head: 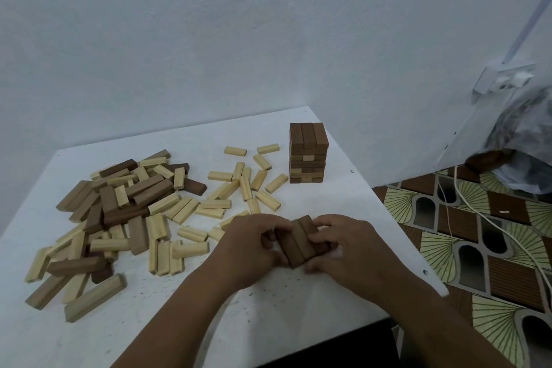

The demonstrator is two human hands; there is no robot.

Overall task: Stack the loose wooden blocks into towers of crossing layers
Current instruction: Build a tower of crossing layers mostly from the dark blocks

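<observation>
Both hands, left hand (254, 240) and right hand (340, 243), clamped on row of dark blocks (298, 243) at near-centre worktop (298, 302), squeezing sides flush (probably base layer). Finished tower (307, 152) far right; loose blocks (125, 212) heaped left.

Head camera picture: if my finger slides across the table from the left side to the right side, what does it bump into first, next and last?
Big mixed pile of dark and light blocks → scattered light blocks → left hand → dark blocks held between both hands → right hand.
</observation>
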